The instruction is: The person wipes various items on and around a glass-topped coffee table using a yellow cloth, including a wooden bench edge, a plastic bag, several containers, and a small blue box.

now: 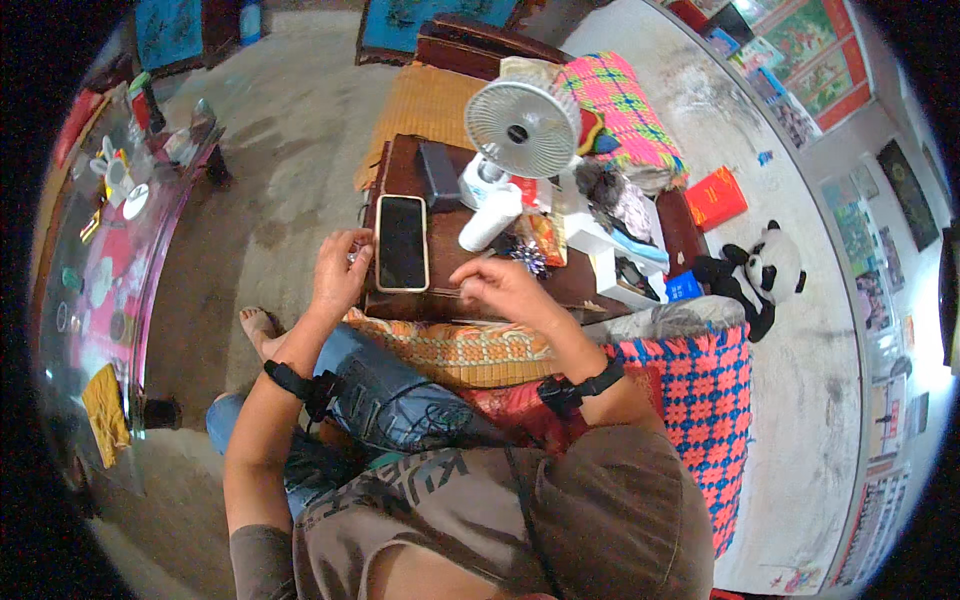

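A smartphone [402, 244] with a dark screen and a pale case rim lies on the dark brown wooden cabinet top [442, 296]. My left hand [341, 266] is at the cabinet's left edge, just left of the phone, with its fingers curled. Something small and shiny glints at its fingertips, too small to name. To the right of the phone, my right hand [499, 286] hovers over the cabinet's front part. Its index finger and thumb are bent close together, and no object shows between them. Beyond this hand lie a white paper roll [491, 217] and a silvery tinsel bow [529, 257].
A white desk fan [521, 131] stands behind the roll, beside a dark box [439, 176]. White open boxes [619, 277] hold assorted items at the right. A panda plush [772, 262] sits against the wall. A cluttered glass-topped table [112, 277] is at far left.
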Tool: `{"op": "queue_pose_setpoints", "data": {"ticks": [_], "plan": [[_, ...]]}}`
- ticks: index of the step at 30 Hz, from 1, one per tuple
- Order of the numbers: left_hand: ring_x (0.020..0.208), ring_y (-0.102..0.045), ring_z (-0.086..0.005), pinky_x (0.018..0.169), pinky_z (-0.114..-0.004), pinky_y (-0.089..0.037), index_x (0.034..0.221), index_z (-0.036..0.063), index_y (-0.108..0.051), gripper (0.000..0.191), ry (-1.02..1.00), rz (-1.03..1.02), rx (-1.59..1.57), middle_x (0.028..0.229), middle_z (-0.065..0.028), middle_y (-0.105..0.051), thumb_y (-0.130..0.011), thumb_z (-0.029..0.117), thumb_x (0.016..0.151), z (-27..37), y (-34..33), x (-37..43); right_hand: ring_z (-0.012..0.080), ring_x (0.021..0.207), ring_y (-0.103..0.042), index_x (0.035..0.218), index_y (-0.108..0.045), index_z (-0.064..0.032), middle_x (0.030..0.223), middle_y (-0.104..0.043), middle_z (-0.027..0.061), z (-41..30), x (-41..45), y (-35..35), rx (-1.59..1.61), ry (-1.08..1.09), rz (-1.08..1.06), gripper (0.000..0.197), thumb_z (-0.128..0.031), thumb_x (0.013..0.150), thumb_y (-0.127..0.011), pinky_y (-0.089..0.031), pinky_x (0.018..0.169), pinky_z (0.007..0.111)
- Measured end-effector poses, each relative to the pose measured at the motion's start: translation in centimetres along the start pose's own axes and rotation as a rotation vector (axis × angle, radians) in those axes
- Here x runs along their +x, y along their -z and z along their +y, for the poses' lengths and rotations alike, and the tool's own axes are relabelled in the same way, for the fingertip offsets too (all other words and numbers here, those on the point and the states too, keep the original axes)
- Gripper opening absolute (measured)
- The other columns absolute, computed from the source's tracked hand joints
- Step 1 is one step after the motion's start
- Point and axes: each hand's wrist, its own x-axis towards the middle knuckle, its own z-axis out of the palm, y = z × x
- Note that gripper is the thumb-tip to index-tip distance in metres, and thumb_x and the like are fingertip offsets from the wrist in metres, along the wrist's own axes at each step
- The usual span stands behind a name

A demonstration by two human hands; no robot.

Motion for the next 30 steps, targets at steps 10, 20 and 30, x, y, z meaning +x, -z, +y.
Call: {"op": "queue_pose_setpoints", "data": {"ticks": [10, 20, 30], "plan": [[0.109, -0.052, -0.0343, 0.095, -0.042, -0.043, 0.104, 0.0027, -0.060, 0.030, -0.544, -0.290, -0.012, 0.107, -0.0145, -0.058, -0.063, 0.002, 0.075, 9.2, -7.4, -1.8, 0.0107, 0.070, -0.060, 0.103, -0.064, -0.0034, 0.077, -0.063, 0.0020, 3.2, -2.5, 11.0, 0.029, 0.076, 0.531, 0.016, -0.011, 0.092, -0.055, -0.048, 0.064, 0.025], [0.127, -0.045, -0.0293, 0.113, -0.047, -0.022, 0.118, 0.0008, -0.057, 0.040, -0.561, -0.491, 0.461, 0.131, -0.0150, -0.052, -0.060, 0.017, 0.082, 7.5, -10.7, -2.8, 0.0330, 0.095, -0.063, 0.109, -0.063, -0.0021, 0.100, -0.067, 0.0180, 13.8, -3.1, 30.6, -1.062, -0.284, 1.164, 0.045, -0.031, 0.075, -0.070, -0.048, 0.086, 0.042], [0.128, -0.044, -0.0304, 0.113, -0.049, -0.022, 0.121, 0.0009, -0.055, 0.047, -0.577, -0.515, 0.485, 0.134, -0.0167, -0.049, -0.063, 0.023, 0.081, 7.5, -11.2, -2.5, 0.0346, 0.092, -0.063, 0.103, -0.064, -0.0023, 0.097, -0.066, 0.0204, 14.0, -2.3, 35.1, -0.696, -0.207, 1.368, 0.034, -0.020, 0.075, -0.071, -0.048, 0.082, 0.043]]}}
